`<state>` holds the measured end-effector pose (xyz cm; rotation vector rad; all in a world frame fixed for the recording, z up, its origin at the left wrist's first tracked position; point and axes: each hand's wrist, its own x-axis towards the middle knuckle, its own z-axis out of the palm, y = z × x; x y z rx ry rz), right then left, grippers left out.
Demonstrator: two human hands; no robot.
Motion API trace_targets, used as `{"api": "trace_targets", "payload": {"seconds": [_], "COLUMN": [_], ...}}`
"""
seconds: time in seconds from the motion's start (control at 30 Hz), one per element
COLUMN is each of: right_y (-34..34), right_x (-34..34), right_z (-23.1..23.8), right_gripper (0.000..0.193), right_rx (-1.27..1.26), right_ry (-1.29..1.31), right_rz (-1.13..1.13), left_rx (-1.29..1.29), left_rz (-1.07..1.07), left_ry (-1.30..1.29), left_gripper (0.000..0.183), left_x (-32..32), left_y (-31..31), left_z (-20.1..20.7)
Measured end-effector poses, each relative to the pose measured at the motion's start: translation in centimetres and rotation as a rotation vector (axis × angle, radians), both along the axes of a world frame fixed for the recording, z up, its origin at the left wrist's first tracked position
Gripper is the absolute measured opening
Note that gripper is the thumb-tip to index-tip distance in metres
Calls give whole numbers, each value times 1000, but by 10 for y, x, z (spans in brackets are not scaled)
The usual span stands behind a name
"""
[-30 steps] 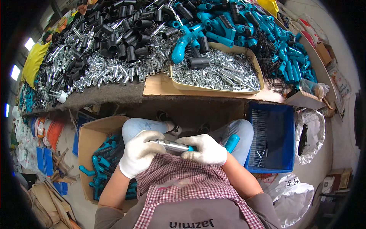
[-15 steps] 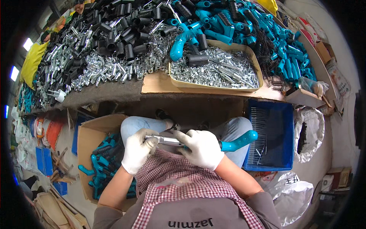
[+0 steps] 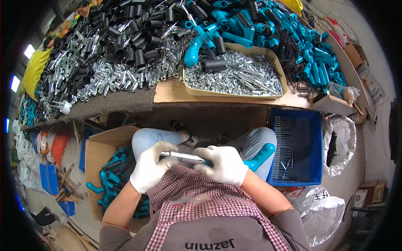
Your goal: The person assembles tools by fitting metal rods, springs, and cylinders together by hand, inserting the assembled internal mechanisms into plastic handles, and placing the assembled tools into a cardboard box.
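Note:
Above my lap is a teal-handled tool with a silver metal tube (image 3: pixel 187 157). My left hand (image 3: pixel 151 168), in a white glove, is closed round the tube's left end. My right hand (image 3: pixel 224 165), also gloved, grips the tool where the tube meets the handle, hiding that joint. The curved teal handle (image 3: pixel 261 156) sticks out to the right, past my right hand. Beyond, on the workbench, a tray (image 3: pixel 234 93) holds many small metal parts, with a teal handle piece (image 3: pixel 194 52) and black tubes on top.
Heaps of black sleeves (image 3: pixel 119 46), metal fittings (image 3: pixel 113 75) and teal handles (image 3: pixel 320 69) cover the bench. A cardboard box (image 3: pixel 97 146) of teal-and-black pieces stands at left. A blue bin (image 3: pixel 303 182) with metal rods and a white sack (image 3: pixel 351 144) stand at right.
The tool has turned slightly, its metal end pointing a little higher and its teal handle shifting left. My left hand's fingers have shifted round the tube. Both hands stay on the tool.

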<state>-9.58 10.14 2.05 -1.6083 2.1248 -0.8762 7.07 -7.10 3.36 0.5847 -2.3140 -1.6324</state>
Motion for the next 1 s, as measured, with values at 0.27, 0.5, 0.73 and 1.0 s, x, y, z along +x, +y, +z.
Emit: {"api": "trace_targets", "payload": {"seconds": [0.27,0.5,0.73,1.0], "right_y": [5,4,8,7], "right_x": [-18,-14,-12,-12], "right_z": [0,6,5,1], "right_gripper": [42,43,41,41], "right_rx": [99,122,58,49], "right_ry": [-307,-106,-82,-64], "right_rz": [133,119,89,77], "left_rx": [-417,-265,-247,-774], "left_rz": [-143,-192,33,-255], "left_ry": [143,28,-157,199], "left_gripper": [36,27,27,31], "left_x": [-6,-3,-10,-8], "left_y": [1,-1,14,4], "left_z": [23,9,34,17]}}
